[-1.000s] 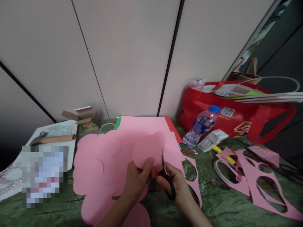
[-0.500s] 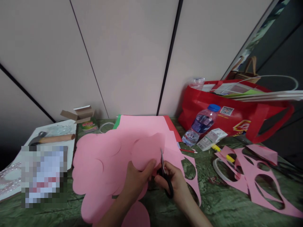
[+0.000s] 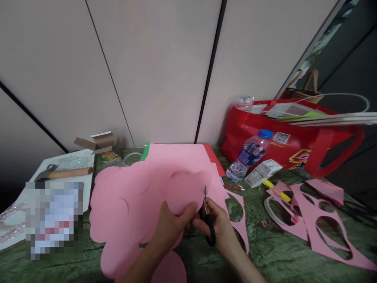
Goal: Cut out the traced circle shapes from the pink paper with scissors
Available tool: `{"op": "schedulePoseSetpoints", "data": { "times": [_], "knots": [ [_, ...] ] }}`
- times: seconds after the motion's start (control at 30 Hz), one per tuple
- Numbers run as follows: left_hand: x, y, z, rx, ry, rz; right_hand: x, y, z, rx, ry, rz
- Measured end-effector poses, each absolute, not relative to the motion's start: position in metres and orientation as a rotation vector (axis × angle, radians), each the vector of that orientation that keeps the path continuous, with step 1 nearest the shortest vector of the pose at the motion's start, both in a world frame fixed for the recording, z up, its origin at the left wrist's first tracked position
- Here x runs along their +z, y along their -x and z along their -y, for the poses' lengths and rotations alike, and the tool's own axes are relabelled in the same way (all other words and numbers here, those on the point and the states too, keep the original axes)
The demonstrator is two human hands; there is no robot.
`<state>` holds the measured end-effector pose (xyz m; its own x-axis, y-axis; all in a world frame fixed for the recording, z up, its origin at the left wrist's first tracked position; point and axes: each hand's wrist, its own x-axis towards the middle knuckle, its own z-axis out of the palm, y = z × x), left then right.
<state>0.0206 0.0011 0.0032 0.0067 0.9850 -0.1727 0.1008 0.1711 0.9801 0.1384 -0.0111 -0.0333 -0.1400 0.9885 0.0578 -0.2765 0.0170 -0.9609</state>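
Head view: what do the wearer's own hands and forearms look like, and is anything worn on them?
The left hand and right hand are both ungloved. No sleeve, watch or bracelet shows on the forearms. I see no rings or markings, though some fingers are partly hidden.

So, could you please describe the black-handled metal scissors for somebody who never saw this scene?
Find the broad spread of overlapping pink paper. At its near right edge, the right hand holds the metal scissors with black handles. Unlike that flat paper, they have narrow, greyish blades.
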Motion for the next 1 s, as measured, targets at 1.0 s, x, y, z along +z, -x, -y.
{"op": "schedulePoseSetpoints", "data": {
  "times": [1.0],
  "knots": [
    [-0.001, -0.017, -0.003, 0.966, -1.264, -1.404, -0.049, -0.145, 0.009, 1.273, 1.053, 1.242]
  ]
}}
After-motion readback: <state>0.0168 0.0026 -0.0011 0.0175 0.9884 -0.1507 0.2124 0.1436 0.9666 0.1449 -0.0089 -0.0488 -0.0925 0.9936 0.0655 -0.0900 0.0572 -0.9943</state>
